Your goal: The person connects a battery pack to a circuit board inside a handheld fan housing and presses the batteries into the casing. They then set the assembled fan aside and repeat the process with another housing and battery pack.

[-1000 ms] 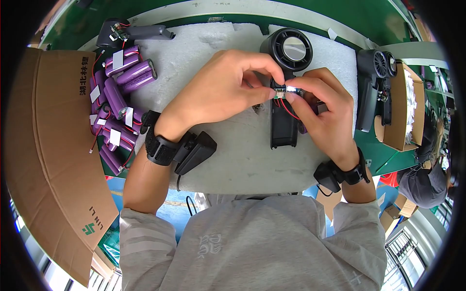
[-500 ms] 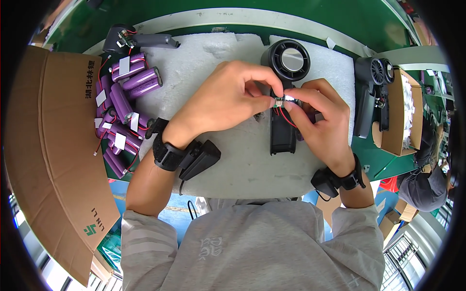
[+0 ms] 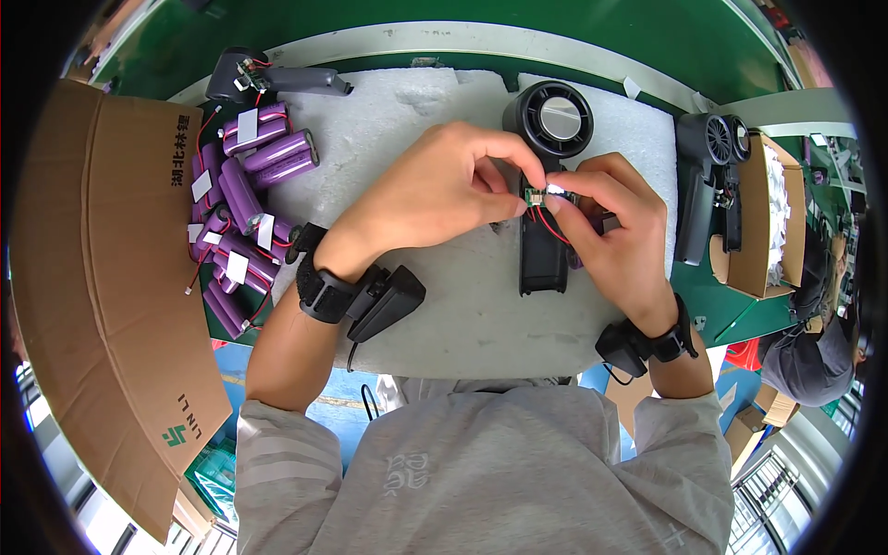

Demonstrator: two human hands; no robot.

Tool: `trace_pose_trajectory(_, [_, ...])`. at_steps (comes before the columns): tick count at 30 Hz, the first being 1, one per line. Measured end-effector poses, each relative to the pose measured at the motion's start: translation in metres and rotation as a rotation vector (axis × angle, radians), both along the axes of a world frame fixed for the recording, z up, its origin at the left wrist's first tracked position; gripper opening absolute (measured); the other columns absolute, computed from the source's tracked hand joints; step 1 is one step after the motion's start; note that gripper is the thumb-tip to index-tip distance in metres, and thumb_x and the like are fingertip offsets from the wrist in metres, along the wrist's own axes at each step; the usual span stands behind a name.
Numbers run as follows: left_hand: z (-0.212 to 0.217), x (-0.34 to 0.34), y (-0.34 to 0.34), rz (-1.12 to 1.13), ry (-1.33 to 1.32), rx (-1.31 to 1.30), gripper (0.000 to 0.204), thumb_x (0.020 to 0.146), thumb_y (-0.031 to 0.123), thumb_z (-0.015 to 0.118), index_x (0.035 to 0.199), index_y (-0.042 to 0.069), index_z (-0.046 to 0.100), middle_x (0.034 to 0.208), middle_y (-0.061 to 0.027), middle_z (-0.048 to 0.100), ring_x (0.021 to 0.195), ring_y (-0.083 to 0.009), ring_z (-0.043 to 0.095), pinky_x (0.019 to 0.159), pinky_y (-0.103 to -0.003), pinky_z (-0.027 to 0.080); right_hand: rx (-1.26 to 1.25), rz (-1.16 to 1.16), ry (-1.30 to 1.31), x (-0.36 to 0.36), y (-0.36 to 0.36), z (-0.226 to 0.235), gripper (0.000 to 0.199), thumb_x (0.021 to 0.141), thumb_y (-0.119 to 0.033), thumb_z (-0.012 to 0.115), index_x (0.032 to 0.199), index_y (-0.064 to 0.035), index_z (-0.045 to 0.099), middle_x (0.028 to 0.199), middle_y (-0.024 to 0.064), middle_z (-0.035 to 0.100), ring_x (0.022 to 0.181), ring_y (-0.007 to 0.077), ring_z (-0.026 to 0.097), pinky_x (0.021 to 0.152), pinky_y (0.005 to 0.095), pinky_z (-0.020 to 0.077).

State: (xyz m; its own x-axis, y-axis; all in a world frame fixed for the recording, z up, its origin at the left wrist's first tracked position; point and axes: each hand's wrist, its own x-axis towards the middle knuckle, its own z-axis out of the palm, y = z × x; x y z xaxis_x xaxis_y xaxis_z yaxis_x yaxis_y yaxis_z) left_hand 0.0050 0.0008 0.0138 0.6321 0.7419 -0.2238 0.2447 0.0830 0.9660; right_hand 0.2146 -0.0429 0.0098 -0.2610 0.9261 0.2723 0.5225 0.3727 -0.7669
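Note:
A small green circuit board (image 3: 536,197) sits between my fingertips, above the handle of a black handheld fan. My left hand (image 3: 430,190) pinches the board's left side with thumb and forefinger. From the other side my right hand (image 3: 618,231) is closed, thumb and forefinger at a bright white piece (image 3: 555,190) by the board; its exact kind is hard to make out. Red wires (image 3: 552,227) run down from the board. The fan's round head (image 3: 555,118) lies beyond my hands, and its open black handle shell (image 3: 542,273) points toward me. Part of a purple battery cell shows beside my right palm.
White foam sheet (image 3: 398,102) covers the green bench. Several purple battery cells (image 3: 242,199) with wires lie at left, below a grey fan housing (image 3: 301,80). A large cardboard box (image 3: 111,277) stands far left. More fan parts (image 3: 696,203) and an open carton (image 3: 786,222) are at right.
The whole view has shifted slightly, with the scene sitting a little farther right. Both hands keep their pinch at the circuit board, with almost no movement between them.

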Motion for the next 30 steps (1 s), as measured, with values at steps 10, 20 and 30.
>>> trace_pose_trajectory(10, [-0.01,0.001,-0.001,0.051,-0.089,0.069,0.019,0.081,0.0,0.066,0.1,0.003,0.067,0.086,-0.0054,0.067,0.074,-0.0115,0.062,0.067,-0.027,0.049,-0.012,-0.006,-0.008,-0.001,-0.002,0.0,0.021,0.079,0.003,0.072,0.099,-0.002,0.07,0.088,0.0059,0.059,0.063,0.0079,0.057,0.054,0.0213,0.0456])
trace_pose_trajectory(20, [-0.01,0.002,-0.003,0.081,-0.078,0.085,0.017,0.081,0.001,0.064,0.097,0.002,0.067,0.082,-0.0058,0.067,0.073,-0.0123,0.062,0.066,-0.028,0.049,0.012,-0.032,-0.028,-0.001,-0.001,-0.006,0.021,0.077,0.0,0.074,0.098,-0.0039,0.072,0.087,0.0075,0.061,0.065,0.0144,0.06,0.056,0.0251,0.049])
trace_pose_trajectory(30, [-0.007,0.011,-0.006,0.08,0.013,0.335,0.025,0.078,-0.004,0.061,0.099,0.005,0.072,0.084,-0.0064,0.065,0.071,-0.0139,0.061,0.062,-0.027,0.048,-0.218,-0.101,0.044,0.001,0.001,0.002,0.015,0.083,0.0,0.071,0.088,-0.0008,0.057,0.075,0.0024,0.057,0.061,0.0039,0.054,0.052,0.0192,0.0405])
